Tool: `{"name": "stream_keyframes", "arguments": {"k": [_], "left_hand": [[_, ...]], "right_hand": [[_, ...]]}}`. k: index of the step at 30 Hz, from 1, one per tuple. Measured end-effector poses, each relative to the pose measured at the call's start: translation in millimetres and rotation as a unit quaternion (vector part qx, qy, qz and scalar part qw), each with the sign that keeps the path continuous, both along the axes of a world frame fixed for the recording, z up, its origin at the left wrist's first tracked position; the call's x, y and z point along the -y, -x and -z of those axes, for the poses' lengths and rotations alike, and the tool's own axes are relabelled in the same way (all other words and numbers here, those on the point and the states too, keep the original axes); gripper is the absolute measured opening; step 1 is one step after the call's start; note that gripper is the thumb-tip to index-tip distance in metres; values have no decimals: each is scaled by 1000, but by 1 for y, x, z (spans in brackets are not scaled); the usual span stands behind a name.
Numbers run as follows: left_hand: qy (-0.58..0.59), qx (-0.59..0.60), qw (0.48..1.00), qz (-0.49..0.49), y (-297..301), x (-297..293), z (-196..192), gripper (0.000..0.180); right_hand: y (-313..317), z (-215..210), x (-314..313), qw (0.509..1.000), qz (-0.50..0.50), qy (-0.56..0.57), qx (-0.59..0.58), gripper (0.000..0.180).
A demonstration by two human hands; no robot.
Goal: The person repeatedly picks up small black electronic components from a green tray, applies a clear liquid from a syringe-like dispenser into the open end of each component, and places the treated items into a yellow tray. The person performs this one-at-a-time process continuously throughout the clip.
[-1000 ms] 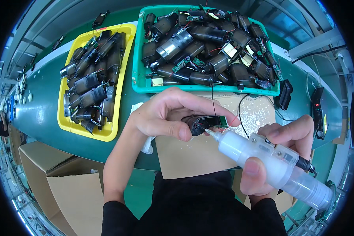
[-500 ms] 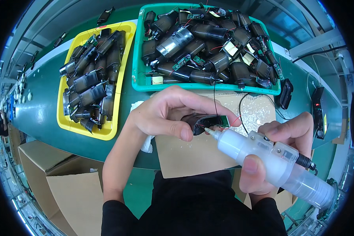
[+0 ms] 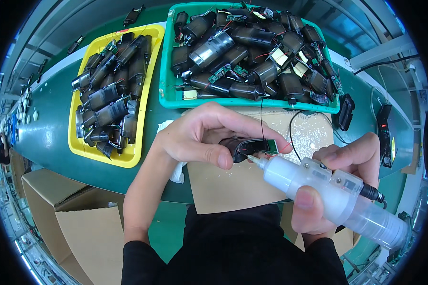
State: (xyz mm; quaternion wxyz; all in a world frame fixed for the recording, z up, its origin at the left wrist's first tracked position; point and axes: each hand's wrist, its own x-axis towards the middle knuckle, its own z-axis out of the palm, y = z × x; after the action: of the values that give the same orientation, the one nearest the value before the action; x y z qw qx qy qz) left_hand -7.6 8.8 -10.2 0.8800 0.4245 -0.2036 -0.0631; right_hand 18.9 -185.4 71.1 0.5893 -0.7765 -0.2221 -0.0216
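My left hand (image 3: 197, 137) is closed around a small dark plastic housing (image 3: 240, 147), from which a green circuit board (image 3: 271, 146) and thin wires stick out. Wrapped in my right hand (image 3: 318, 202) is a glue dispensing syringe (image 3: 290, 175), a clear barrel full of white paste, with a clear clamp and a black cable connector on it. Its narrow nozzle points left at the open end of the housing, touching or nearly so. Both are held above a cardboard sheet (image 3: 223, 190) spotted with shiny specks. Part of the housing is hidden by my left fingers.
A green tray (image 3: 165, 90) heaped with dark housings and boards stands behind the cardboard. Left of it is a yellow tray (image 3: 137, 154) of similar parts. A black device (image 3: 384, 135) with a red light sits right. An open carton (image 3: 90, 223) stands lower left.
Hardly anything differs. The syringe has shifted very slightly right, its nozzle still at the housing, and both hands keep their grip.
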Motion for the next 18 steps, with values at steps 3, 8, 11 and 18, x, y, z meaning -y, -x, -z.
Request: {"name": "stream_keyframes", "arguments": {"k": [3, 8, 11, 18], "left_hand": [[10, 13, 1000, 16, 0, -1, 2, 69], [2, 22, 1000, 14, -1, -1, 3, 69], [-1, 24, 1000, 9, -1, -1, 2, 71], [4, 34, 999, 19, -2, -1, 2, 71]], "right_hand": [[0, -2, 2, 1000, 2, 8, -4, 67], [0, -1, 0, 1000, -3, 4, 8, 67], [-1, -1, -2, 1000, -8, -4, 18, 67], [-1, -1, 1, 1000, -9, -6, 13, 68]]}}
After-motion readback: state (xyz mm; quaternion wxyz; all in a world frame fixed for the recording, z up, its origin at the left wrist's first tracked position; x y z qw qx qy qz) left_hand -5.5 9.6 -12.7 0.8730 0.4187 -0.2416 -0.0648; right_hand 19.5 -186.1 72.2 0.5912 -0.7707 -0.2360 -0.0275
